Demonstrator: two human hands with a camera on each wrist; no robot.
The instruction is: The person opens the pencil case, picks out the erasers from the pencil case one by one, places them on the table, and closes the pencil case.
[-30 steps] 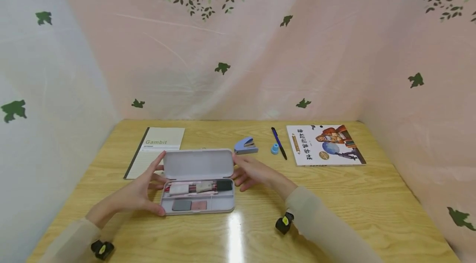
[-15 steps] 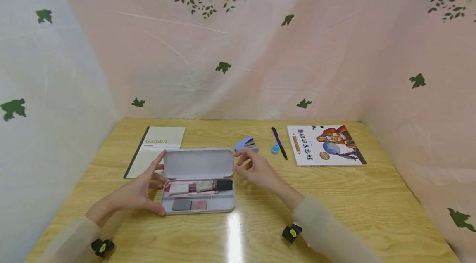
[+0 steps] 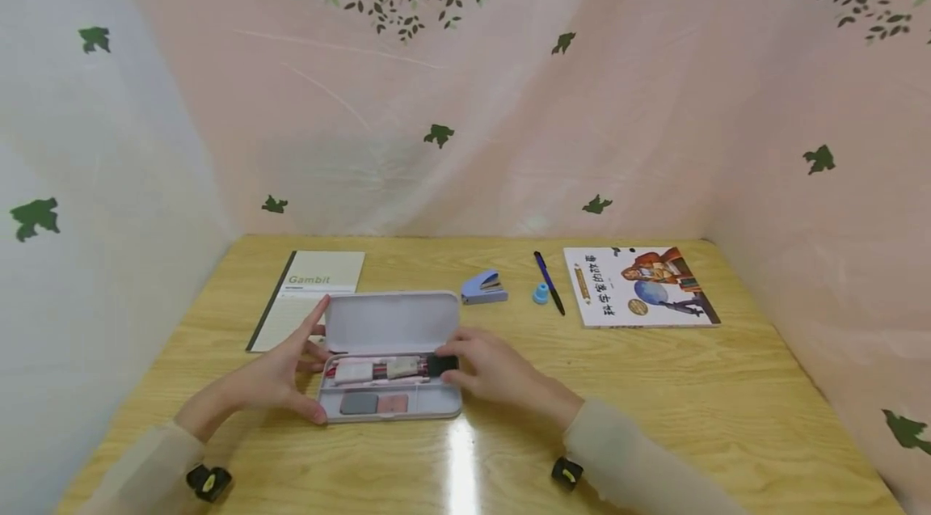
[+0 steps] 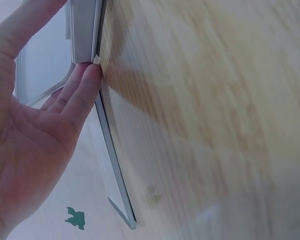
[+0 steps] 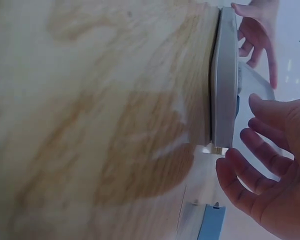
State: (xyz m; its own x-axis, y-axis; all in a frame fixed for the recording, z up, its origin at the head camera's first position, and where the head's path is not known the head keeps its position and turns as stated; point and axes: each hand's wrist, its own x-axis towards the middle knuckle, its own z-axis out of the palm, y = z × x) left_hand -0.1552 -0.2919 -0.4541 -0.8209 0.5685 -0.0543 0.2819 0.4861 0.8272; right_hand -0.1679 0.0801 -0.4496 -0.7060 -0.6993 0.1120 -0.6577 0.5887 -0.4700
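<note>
1. Pencil case [image 3: 393,322], just one, is lying left of centre on the table [image 3: 655,386], lid raised; several slim pieces, too small to count, are filling its back compartment, one black piece [image 3: 436,367] at the right end.
2. Two flat blocks, one grey block [image 3: 359,403] and one pink block [image 3: 393,403], are lying side by side in front.
3. Left hand [image 3: 272,377] is spreading wide along the case's left end, fingertips touching it.
4. Right hand [image 3: 494,365] is keeping thumb and fingers apart at the right end, about the black piece; whether they are touching is unclear.
5. One notebook [image 3: 313,289] is lying near the table's far left corner, one book [image 3: 640,289] near the far right; one stapler [image 3: 485,289], one blue piece [image 3: 541,295] and one pen [image 3: 549,282] are lying between.
</note>
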